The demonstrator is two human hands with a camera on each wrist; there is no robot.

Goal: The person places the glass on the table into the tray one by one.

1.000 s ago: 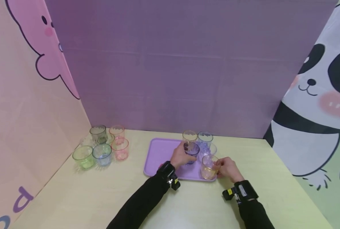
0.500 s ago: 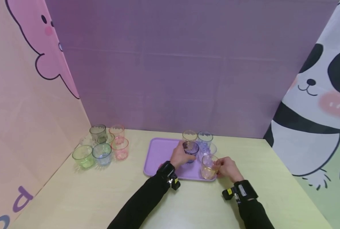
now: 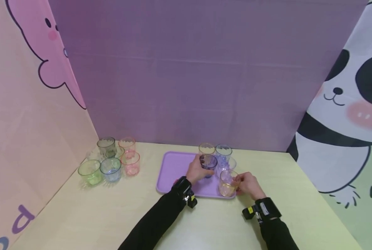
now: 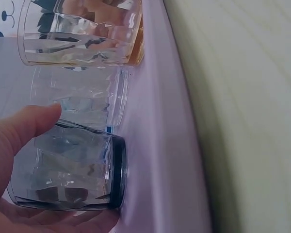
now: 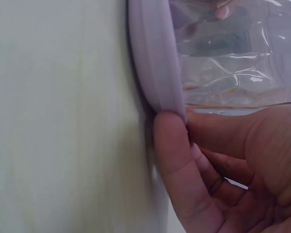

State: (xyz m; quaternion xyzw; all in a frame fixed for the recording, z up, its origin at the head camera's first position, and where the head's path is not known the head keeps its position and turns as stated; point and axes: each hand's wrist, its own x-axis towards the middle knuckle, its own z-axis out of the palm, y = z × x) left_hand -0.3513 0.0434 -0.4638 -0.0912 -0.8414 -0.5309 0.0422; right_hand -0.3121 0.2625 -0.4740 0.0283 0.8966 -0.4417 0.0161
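Note:
In the head view a purple tray lies on the table with several clear tinted glasses at its right side. My left hand grips an upright dark blue-grey glass, thumb on one side and fingers on the other; its base is at the tray surface. By the tray's near right corner, my right hand pinches the tray rim between thumb and index finger. A yellow-tinted glass stands on the tray beside those fingers. Behind the dark glass are another yellow-rimmed glass and a blue one.
At the table's left stands a group of glasses: a green one, a blue one, a red-rimmed one, a dark grey one and others. A purple backdrop rises behind the table, with printed side panels.
My left hand and the dark glass have shifted very slightly left. The right hand holds its place, and the other glasses stand as before.

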